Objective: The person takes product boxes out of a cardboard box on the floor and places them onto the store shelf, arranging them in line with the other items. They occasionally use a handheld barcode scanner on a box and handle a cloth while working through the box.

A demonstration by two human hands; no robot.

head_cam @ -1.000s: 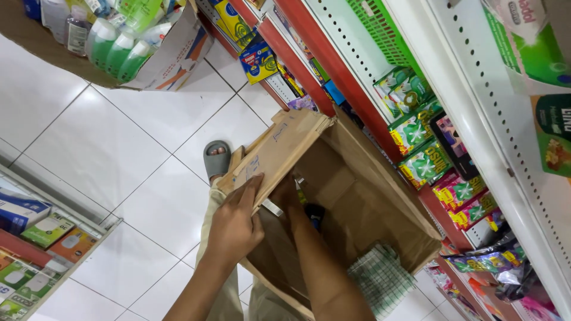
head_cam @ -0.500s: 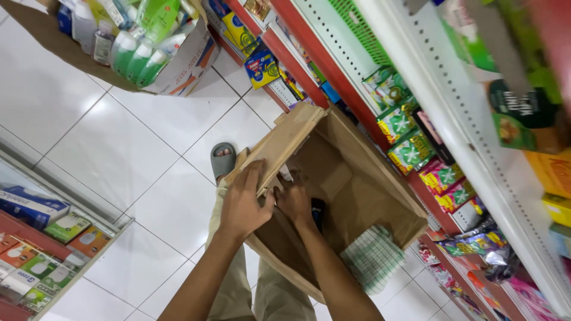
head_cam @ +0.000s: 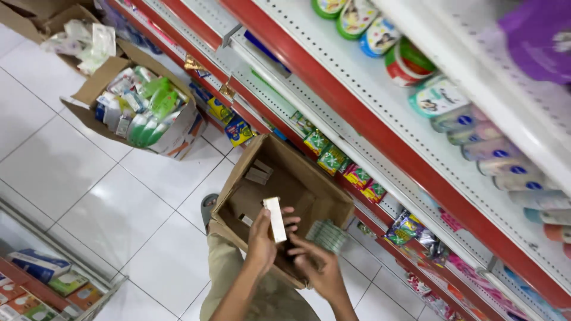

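My left hand [head_cam: 263,239] holds a slim cream-coloured carton [head_cam: 275,219] upright over an open brown cardboard box [head_cam: 324,191] that stands on the white tiled floor. My right hand [head_cam: 321,268] is just below and to the right of it, fingers curled near the carton's lower end; whether it grips anything I cannot tell. A few small cartons [head_cam: 258,173] lie inside the box. A green-and-white checked packet [head_cam: 326,235] rests at the box's right side.
Red and white shop shelves [head_cam: 380,113] full of sachets, tubs and bottles run along the right. Another open cardboard box [head_cam: 143,110] crammed with bottles and packets sits on the floor at upper left. A low shelf with boxed goods [head_cam: 41,282] is at lower left.
Both hands have come up out of the box; my left hand now holds a slim cream carton above it. The view has swung up toward the shelves.
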